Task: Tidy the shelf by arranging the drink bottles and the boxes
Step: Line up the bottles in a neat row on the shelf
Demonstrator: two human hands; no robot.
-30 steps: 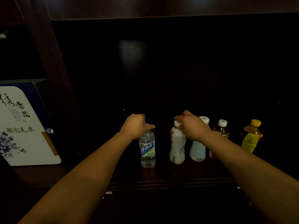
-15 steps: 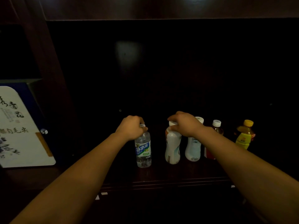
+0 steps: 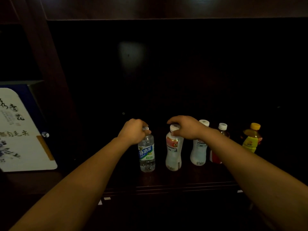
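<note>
Several drink bottles stand in a row on the dark wooden shelf [image 3: 166, 184]. My left hand [image 3: 133, 131] grips the neck of a clear water bottle [image 3: 147, 154] with a blue and green label. My right hand [image 3: 185, 127] closes over the cap of a white bottle [image 3: 173, 152] with a red label. To the right stand a second white bottle [image 3: 199, 150], a dark tea bottle [image 3: 220, 147] with a white cap, partly hidden by my right forearm, and a yellow-capped bottle [image 3: 251, 139]. A white box [image 3: 21, 134] with calligraphy stands at the left.
A dark wooden upright [image 3: 50, 77] divides the shelf from the left compartment that holds the white box and a blue box [image 3: 35, 97] behind it. The shelf's back panel is dark. An upper board [image 3: 166, 7] runs overhead.
The view has shifted slightly. Both hands have stayed on the bottle tops, and the white bottle under my right hand stands a little further from the second white one.
</note>
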